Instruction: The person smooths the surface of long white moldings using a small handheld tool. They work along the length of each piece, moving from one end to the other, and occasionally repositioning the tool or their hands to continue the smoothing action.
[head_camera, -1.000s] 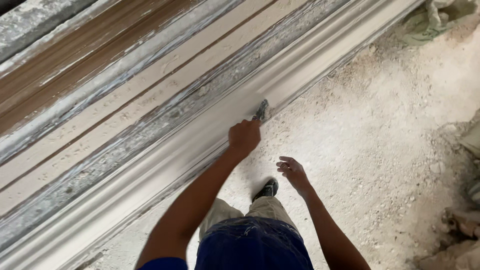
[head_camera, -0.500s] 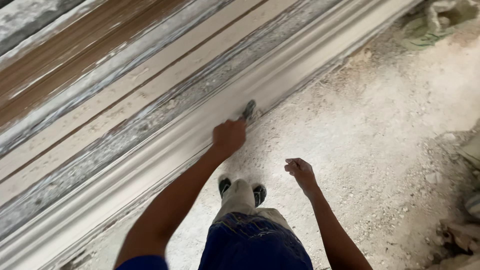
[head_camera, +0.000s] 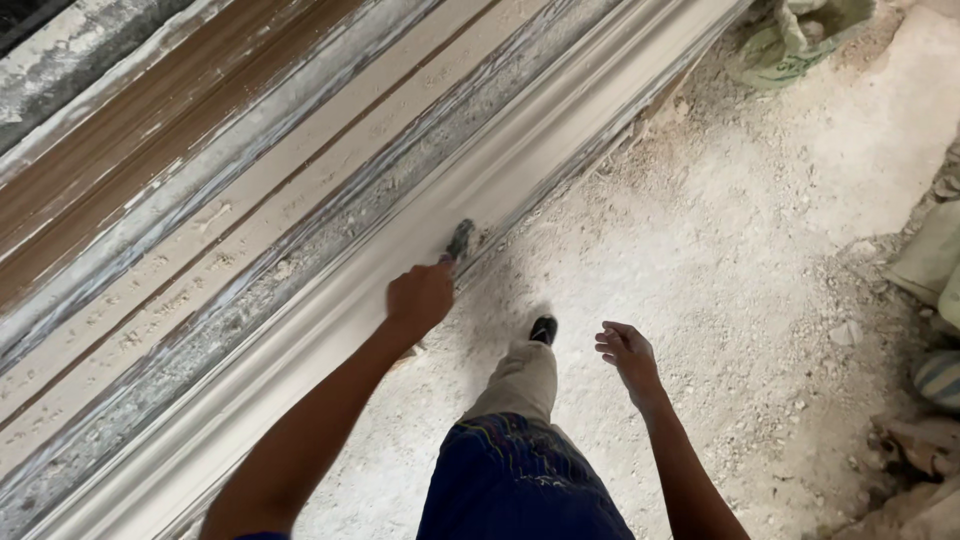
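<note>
A long pale moulding was seen running from about 7 o'clock up to 1 o'clock, laid alongside streaked brown and grey boards at the left, presumably so that its whole length could be worked in one pass. Near the middle of the view, the left hand was closed in a fist around the handle of a small dark tool, whose tip was pressed against the lower edge of the moulding, at 1 o'clock from the fist; whether it was a brush or a scraper could not be told. The arm was stretched forward, probably to keep the tool flat along the edge. A dark shoe was planted on the dusty white floor just right of the fist. The right hand was held free at 4 o'clock from the tool, fingers loosely spread, nothing gripped, likely for balance. At 1 o'clock a crumpled green sack lay on the floor; no label could be made out. Rubble was heaped at 4 o'clock.
</note>
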